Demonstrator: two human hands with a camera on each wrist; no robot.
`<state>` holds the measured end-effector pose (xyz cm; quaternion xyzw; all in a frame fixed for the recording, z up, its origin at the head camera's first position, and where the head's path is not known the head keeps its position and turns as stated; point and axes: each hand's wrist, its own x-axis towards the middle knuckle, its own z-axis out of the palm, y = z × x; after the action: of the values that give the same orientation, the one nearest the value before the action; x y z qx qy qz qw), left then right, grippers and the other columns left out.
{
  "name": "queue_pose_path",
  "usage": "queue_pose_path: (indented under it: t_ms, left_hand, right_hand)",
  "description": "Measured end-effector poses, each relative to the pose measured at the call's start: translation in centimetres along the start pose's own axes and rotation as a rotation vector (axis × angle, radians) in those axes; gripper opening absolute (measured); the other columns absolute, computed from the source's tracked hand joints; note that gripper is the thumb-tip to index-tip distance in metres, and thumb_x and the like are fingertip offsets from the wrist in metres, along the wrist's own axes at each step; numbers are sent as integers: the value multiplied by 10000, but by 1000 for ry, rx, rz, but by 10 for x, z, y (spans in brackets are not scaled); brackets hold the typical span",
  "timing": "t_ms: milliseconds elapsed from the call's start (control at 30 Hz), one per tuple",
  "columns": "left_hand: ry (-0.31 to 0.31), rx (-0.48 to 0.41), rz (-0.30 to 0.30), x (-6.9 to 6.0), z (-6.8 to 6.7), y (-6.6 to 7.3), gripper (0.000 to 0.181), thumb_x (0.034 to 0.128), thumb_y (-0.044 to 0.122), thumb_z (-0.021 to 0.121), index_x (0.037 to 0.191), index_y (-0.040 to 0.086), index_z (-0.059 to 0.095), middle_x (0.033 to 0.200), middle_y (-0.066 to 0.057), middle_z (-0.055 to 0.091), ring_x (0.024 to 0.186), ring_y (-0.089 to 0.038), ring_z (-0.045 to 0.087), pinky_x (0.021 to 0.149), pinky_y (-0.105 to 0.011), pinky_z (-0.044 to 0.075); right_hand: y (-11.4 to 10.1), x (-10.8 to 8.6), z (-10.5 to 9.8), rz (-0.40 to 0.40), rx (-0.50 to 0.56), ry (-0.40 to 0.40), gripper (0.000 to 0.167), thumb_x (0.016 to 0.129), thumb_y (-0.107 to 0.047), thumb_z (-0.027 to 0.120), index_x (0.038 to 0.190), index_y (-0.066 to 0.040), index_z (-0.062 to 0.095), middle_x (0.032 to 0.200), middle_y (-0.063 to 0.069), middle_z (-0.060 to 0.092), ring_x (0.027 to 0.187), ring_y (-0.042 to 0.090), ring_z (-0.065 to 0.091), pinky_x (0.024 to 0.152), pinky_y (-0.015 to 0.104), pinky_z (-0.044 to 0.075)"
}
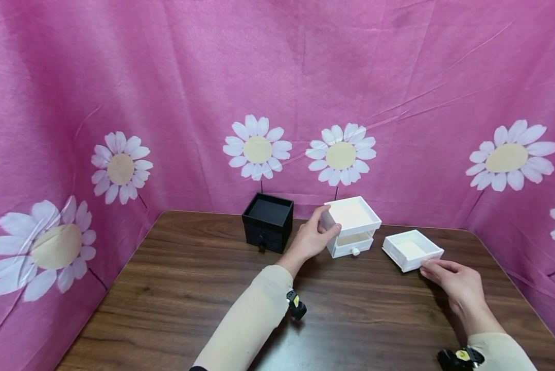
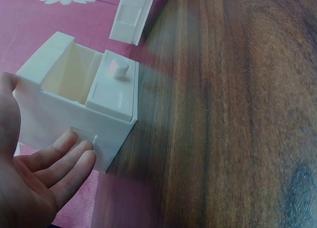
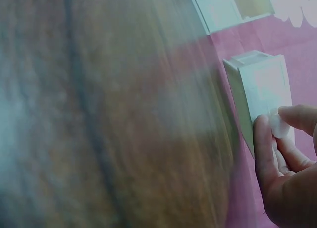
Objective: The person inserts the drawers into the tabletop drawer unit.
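A white drawer box [image 1: 351,219] stands near the back edge of the table, with an empty upper slot [image 2: 69,72] and a lower drawer with a round knob [image 1: 355,251]. My left hand [image 1: 307,239] holds its left side, thumb at the front corner and index finger at the rear of the top. In the left wrist view the other fingers lie loosely along the side wall. To the right, my right hand [image 1: 458,288] pinches the white knob [image 3: 280,124] of a separate white drawer [image 1: 412,251]. Whether this drawer touches the table is hard to tell.
Left of the white box stands a black drawer box [image 1: 268,221] with a dark knob. Both boxes are on a brown wood-grain table [image 1: 189,288]. A pink cloth [image 1: 189,103] with daisies hangs behind and along both sides.
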<state>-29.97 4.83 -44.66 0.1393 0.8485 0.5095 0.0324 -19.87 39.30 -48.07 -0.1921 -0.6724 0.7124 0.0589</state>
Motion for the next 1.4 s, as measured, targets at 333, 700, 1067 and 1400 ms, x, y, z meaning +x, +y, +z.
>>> queue_pose_path:
  t_ms: [333,700,1067,1400]
  left_hand:
    - [2,-7,4,0,0,0,666,1027,519,686,1623,362,434,935,-26,661,827,-95,595,691,-254,472]
    - [0,-2,-5,0,1,-1,663,1029,522,682,1623,369,431,932,-16,655,829,-97,594,689,-255,471]
    - [7,-6,4,1,2,-3,661,1026,516,688,1619,365,437,925,-31,661,803,-98,592,682,-255,466]
    - [21,4,23,2,3,-4,654,1028,507,690,1615,356,446,905,-43,665,784,-94,591,677,-254,462]
  right_hand:
    - [-3,-11,3,-28,64,-1,291,976,-8,772,787,-223,822,757,-75,782,701,39,785,721,185,629]
    - [-3,-30,9,-51,92,-23,277,985,4,759,837,-215,842,760,-59,802,712,55,795,726,182,626]
    - [-2,-43,16,-72,103,-21,287,984,21,752,838,-208,843,750,-48,807,705,66,797,720,203,634]
    - [0,-49,22,-88,92,-32,285,981,26,753,853,-212,843,740,-33,806,709,71,799,717,210,636]
